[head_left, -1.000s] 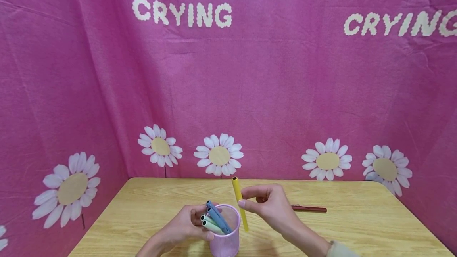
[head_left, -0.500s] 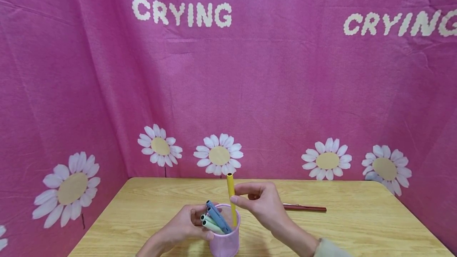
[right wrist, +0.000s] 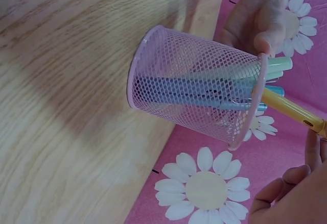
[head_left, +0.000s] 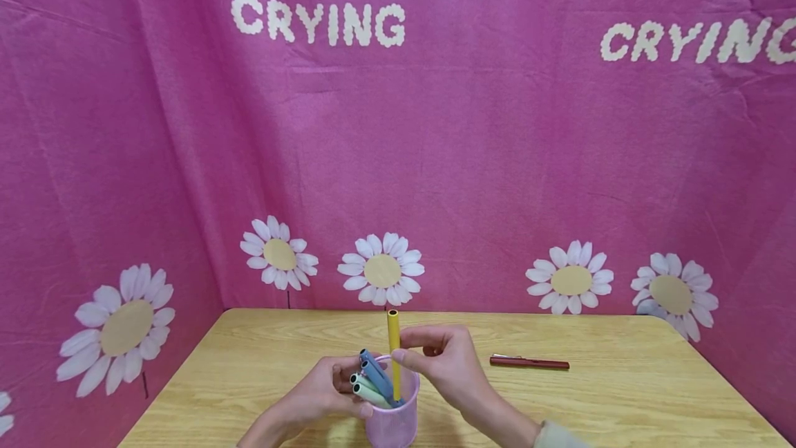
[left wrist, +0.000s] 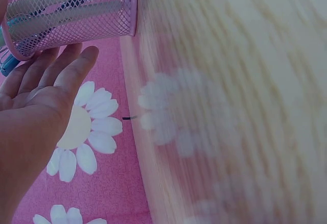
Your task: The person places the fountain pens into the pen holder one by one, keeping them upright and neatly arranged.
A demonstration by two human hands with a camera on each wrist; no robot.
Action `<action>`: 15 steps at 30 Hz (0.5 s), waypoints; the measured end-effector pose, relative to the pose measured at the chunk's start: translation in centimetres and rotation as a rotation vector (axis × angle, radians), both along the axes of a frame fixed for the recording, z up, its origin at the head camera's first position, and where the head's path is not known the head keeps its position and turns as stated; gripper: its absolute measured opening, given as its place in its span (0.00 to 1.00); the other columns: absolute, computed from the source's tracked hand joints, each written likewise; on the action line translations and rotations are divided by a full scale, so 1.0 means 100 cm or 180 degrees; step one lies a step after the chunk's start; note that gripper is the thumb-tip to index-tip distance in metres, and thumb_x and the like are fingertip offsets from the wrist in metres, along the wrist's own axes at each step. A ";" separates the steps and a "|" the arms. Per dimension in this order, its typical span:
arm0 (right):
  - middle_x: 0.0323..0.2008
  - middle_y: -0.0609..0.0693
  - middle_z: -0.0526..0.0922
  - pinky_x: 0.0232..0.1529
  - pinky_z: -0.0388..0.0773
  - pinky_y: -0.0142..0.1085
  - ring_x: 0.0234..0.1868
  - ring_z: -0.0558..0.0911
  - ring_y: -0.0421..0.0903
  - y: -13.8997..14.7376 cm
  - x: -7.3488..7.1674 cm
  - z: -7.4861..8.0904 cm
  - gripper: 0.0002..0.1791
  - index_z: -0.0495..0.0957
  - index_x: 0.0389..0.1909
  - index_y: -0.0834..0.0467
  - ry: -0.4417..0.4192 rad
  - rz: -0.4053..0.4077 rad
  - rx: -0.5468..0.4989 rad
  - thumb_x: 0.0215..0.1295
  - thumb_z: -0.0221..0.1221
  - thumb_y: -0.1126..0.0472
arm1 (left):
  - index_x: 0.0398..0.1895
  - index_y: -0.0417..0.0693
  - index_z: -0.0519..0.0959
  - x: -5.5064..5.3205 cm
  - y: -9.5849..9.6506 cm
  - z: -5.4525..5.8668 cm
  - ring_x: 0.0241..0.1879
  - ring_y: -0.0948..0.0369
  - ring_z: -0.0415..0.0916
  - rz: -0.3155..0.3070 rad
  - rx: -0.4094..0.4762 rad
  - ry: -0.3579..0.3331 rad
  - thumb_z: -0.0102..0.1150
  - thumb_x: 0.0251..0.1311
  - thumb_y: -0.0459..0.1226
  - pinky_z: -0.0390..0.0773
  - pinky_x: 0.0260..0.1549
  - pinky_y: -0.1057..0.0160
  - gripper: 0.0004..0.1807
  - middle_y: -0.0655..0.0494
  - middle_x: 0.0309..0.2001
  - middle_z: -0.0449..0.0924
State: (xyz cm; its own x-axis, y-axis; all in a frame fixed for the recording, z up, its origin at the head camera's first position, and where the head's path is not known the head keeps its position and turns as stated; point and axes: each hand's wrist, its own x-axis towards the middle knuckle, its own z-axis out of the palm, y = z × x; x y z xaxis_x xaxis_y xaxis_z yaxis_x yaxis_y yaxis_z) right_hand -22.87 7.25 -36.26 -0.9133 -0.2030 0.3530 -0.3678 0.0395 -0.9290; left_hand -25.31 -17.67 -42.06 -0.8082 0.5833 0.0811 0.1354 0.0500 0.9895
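My left hand (head_left: 320,386) holds a pink mesh pen cup (head_left: 393,428) near its rim, thumb on the near side and fingers round the far side. Two blue pens (head_left: 376,373) and two pale green pens (head_left: 367,393) lean toward the left hand inside it. Between thumb and fingertips, my right hand (head_left: 448,365) pinches a yellow pen (head_left: 394,334), nearly upright over the cup's mouth. In the right wrist view, the yellow pen (right wrist: 288,106) has its lower end at the rim, beside the blue pens (right wrist: 189,91) seen through the mesh.
A dark red pen (head_left: 528,363) with a clip lies on the wooden table (head_left: 622,406), right of the right hand. Behind the table hangs a pink cloth (head_left: 472,157) with daisies and white lettering.
My right hand has moved the yellow pen left, from beside the cup to over its mouth, and has lowered it slightly. The red pen now shows fully. The left hand stays still.
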 end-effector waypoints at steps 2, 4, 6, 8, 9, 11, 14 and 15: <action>0.39 0.56 0.91 0.34 0.72 0.28 0.37 0.80 0.39 -0.001 0.000 -0.002 0.13 0.90 0.44 0.67 0.0017 -0.0005 -0.0012 0.59 0.75 0.67 | 0.73 0.39 0.75 0.000 0.000 0.000 0.51 0.53 0.83 0.0007 -0.0021 0.0001 0.75 0.61 0.30 0.81 0.54 0.60 0.35 0.44 0.58 0.85; 0.39 0.57 0.91 0.33 0.72 0.27 0.37 0.80 0.39 -0.001 0.000 -0.003 0.13 0.90 0.44 0.67 0.0030 0.0005 -0.0029 0.58 0.75 0.67 | 0.73 0.40 0.75 0.000 0.000 0.000 0.52 0.52 0.83 0.0005 -0.0024 -0.0006 0.75 0.61 0.30 0.81 0.55 0.59 0.35 0.45 0.58 0.85; 0.38 0.57 0.91 0.34 0.72 0.27 0.37 0.81 0.38 -0.002 0.001 -0.005 0.13 0.90 0.43 0.67 0.0050 0.0018 -0.0036 0.58 0.76 0.68 | 0.73 0.41 0.75 0.000 0.000 0.000 0.52 0.51 0.83 -0.0009 -0.0025 -0.0016 0.74 0.61 0.30 0.81 0.55 0.58 0.35 0.45 0.57 0.85; 0.38 0.57 0.91 0.34 0.72 0.27 0.38 0.81 0.38 -0.002 0.001 -0.006 0.13 0.90 0.43 0.68 0.0078 0.0055 -0.0044 0.58 0.75 0.68 | 0.73 0.40 0.74 0.000 0.000 0.000 0.52 0.51 0.84 -0.0019 -0.0009 -0.0019 0.75 0.61 0.30 0.82 0.55 0.58 0.36 0.45 0.58 0.85; 0.38 0.57 0.91 0.34 0.72 0.27 0.38 0.82 0.38 -0.002 0.001 -0.008 0.13 0.90 0.43 0.68 0.0099 0.0072 -0.0041 0.58 0.75 0.68 | 0.74 0.40 0.74 0.000 0.000 0.000 0.52 0.51 0.84 -0.0020 -0.0007 -0.0016 0.75 0.61 0.30 0.82 0.54 0.59 0.36 0.45 0.58 0.85; 0.39 0.57 0.91 0.34 0.73 0.27 0.39 0.82 0.38 -0.002 0.001 -0.010 0.13 0.90 0.43 0.68 0.0144 0.0103 -0.0033 0.58 0.75 0.68 | 0.74 0.40 0.74 0.000 0.000 0.000 0.52 0.52 0.84 -0.0030 0.0005 0.0000 0.74 0.61 0.29 0.82 0.54 0.60 0.36 0.45 0.58 0.85; 0.39 0.57 0.91 0.34 0.73 0.26 0.40 0.82 0.38 -0.002 0.000 -0.013 0.12 0.90 0.43 0.67 0.0177 0.0125 -0.0006 0.59 0.75 0.68 | 0.74 0.37 0.72 0.000 0.000 0.000 0.52 0.53 0.84 -0.0060 0.0039 0.0046 0.74 0.61 0.29 0.82 0.52 0.62 0.37 0.44 0.58 0.85; 0.39 0.56 0.91 0.34 0.72 0.26 0.40 0.82 0.37 -0.002 0.000 -0.013 0.12 0.90 0.43 0.67 0.0174 0.0128 0.0005 0.59 0.75 0.68 | 0.74 0.36 0.72 0.000 0.000 0.000 0.52 0.53 0.84 -0.0076 0.0057 0.0056 0.74 0.62 0.29 0.82 0.52 0.62 0.37 0.44 0.59 0.84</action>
State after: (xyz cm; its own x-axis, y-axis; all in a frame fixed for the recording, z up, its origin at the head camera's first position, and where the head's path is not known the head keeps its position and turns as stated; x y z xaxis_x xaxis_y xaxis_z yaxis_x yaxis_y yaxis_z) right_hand -22.84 7.09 -37.60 -0.8837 -0.2398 0.4018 -0.4194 0.0251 -0.9074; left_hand -25.32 -17.66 -42.10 -0.7924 0.6008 0.1058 0.1538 0.0289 0.9877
